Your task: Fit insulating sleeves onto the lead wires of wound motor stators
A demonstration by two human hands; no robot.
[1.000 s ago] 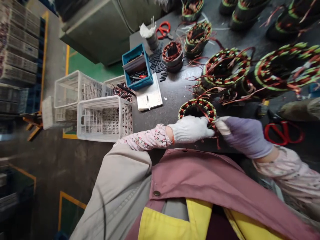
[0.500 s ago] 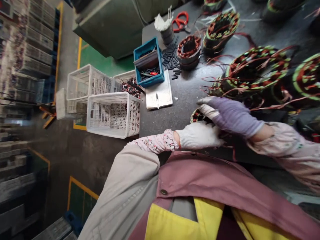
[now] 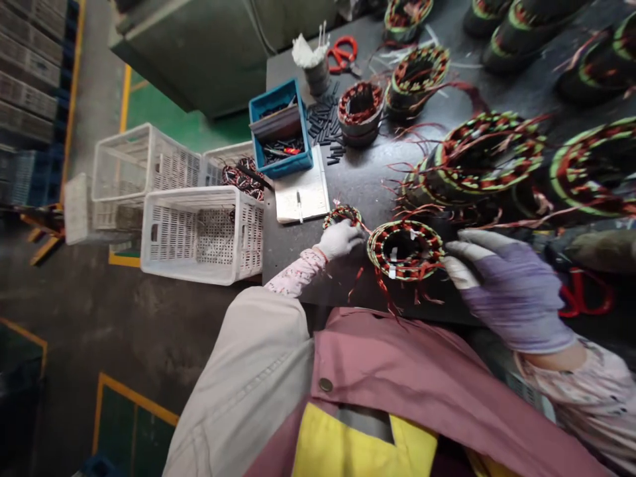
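Observation:
My left hand [image 3: 340, 240], in a white knit glove, grips the near side of a small wound stator [image 3: 342, 213] beside the notebook; its fingertips are partly hidden. Right of it, near the table's front edge, a larger stator [image 3: 377, 255] stands with its ring facing up. Red-brown leads hang from its near side, and small white tabs show inside the ring. My right hand [image 3: 507, 281], in a purple glove with white fingers, is at that stator's right side. Its fingers are spread, the lowest at or very near the rim; contact is unclear.
More stators [image 3: 489, 152] with loose leads crowd the back and right. Behind the notebook [image 3: 313, 189] are a blue bin [image 3: 285, 165], black sleeves [image 3: 322, 119] and red-handled cutters [image 3: 342, 53]. White crates [image 3: 199, 195] stand left of the table. Red handles [image 3: 579, 295] lie right.
My hands have moved apart from their overlapped position, left hand leftward to the small stator, right hand rightward with fingers spread. The larger near stator is now uncovered. The view has shifted slightly.

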